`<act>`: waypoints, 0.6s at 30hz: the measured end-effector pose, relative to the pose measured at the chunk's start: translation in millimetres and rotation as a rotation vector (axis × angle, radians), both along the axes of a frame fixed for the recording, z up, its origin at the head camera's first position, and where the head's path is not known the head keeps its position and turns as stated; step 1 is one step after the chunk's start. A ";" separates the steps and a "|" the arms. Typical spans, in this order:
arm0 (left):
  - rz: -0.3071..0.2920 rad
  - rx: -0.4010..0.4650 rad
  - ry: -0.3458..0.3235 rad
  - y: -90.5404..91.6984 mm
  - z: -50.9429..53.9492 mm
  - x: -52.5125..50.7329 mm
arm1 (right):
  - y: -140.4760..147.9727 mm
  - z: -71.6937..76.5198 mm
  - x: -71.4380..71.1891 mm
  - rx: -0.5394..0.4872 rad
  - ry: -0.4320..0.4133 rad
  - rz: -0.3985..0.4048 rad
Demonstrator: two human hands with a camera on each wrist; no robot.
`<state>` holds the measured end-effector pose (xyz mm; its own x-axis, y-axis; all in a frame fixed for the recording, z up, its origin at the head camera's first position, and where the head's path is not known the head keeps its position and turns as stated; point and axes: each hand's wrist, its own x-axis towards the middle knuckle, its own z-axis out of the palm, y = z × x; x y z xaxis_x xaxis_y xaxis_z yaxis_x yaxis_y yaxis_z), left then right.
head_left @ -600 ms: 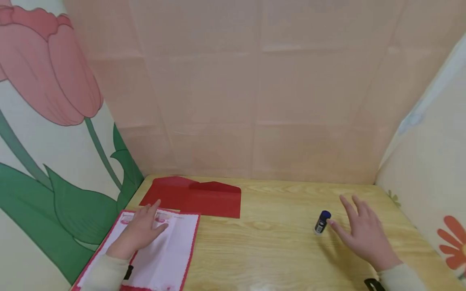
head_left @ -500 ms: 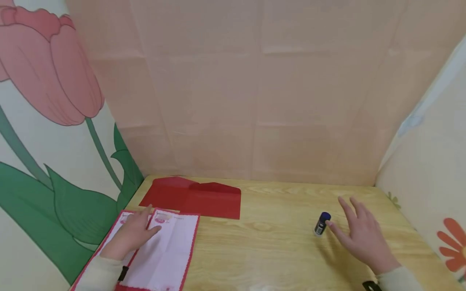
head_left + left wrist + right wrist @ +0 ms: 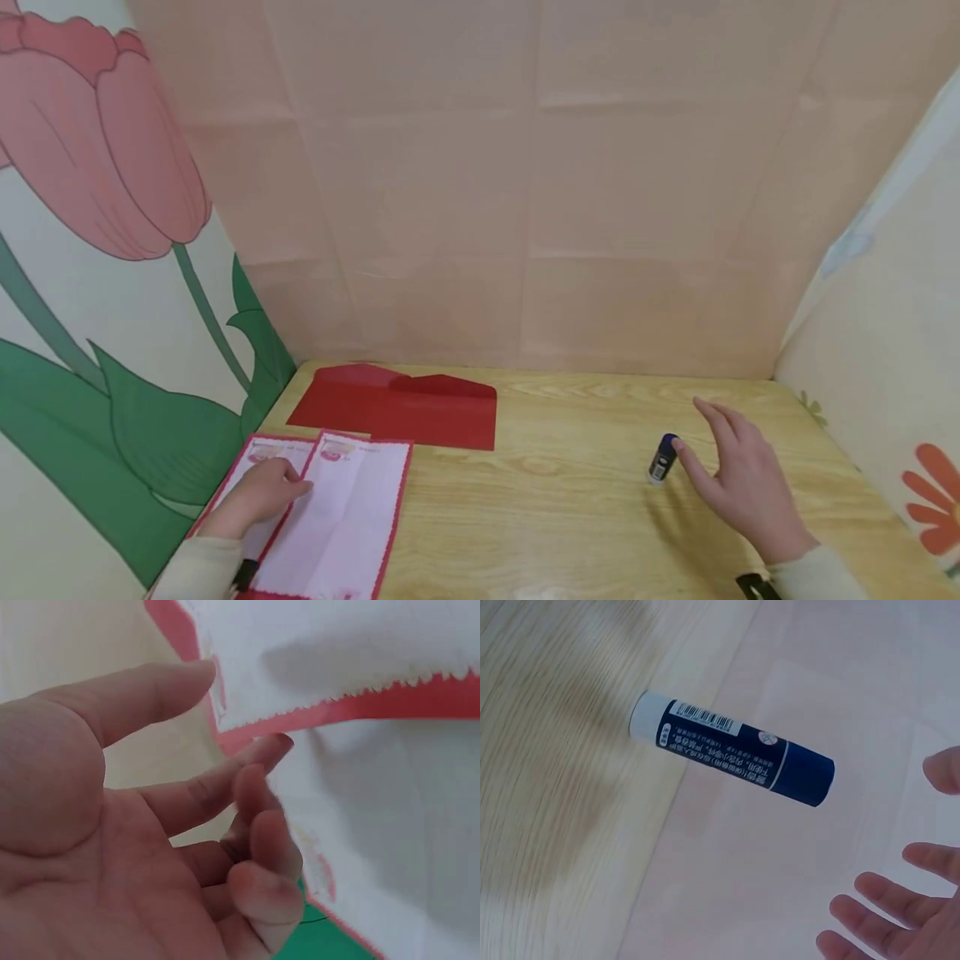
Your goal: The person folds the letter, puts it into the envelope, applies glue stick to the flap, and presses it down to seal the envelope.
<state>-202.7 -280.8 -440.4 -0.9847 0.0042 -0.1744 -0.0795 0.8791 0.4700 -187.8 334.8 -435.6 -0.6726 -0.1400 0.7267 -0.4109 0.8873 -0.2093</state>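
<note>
Two white sheets of paper with red borders lie overlapping at the table's left: the right sheet [image 3: 348,508] and the left sheet [image 3: 281,454], each with a small print at its top. Over the left one is my left hand [image 3: 258,496], close to the overlapping red edge. Its fingers are bent, and in the left wrist view the thumb [image 3: 161,694] stays apart from the index finger by that edge; whether they touch paper I cannot tell. A glue stick [image 3: 662,458] with a dark blue cap stands upright. My right hand [image 3: 750,487], fingers spread, is just right of it, holding nothing.
Behind the sheets lie red envelopes [image 3: 435,421], overlapping, flaps towards the back. The wooden table [image 3: 540,517] meets a beige covered wall [image 3: 525,208] at the back. Flower-painted walls stand left [image 3: 150,325] and right.
My left hand has drawn back towards me and to the left over the sheets, and its fingers have bent in. The right hand has hardly moved beside the glue stick.
</note>
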 end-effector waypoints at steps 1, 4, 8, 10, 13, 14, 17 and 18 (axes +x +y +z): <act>0.008 0.011 0.002 -1.0 -1.5 -0.4 | -1.2 0.3 0.4 -0.007 0.000 -0.004; 0.010 0.033 0.022 -5.2 -7.6 -1.8 | -4.3 0.9 1.6 -0.030 -0.007 -0.014; 0.010 0.065 0.039 -8.2 -14.1 -3.3 | -6.6 1.2 3.1 -0.051 -0.028 -0.024; 0.019 0.092 0.040 -6.9 -13.9 -3.4 | -7.3 0.8 3.6 -0.061 -0.037 -0.025; 0.015 0.129 0.053 -3.6 -10.8 -2.7 | -8.8 -0.6 3.5 -0.064 -0.040 -0.024; 0.011 0.138 0.060 -2.0 -9.2 -2.2 | -9.7 -0.7 3.4 -0.066 -0.043 -0.022; -0.022 0.167 0.095 4.5 -3.1 -0.9 | -12.6 -0.1 2.9 -0.057 -0.051 -0.026; -0.035 0.175 0.104 7.3 -1.2 -0.3 | -13.7 0.6 3.1 -0.048 -0.059 -0.031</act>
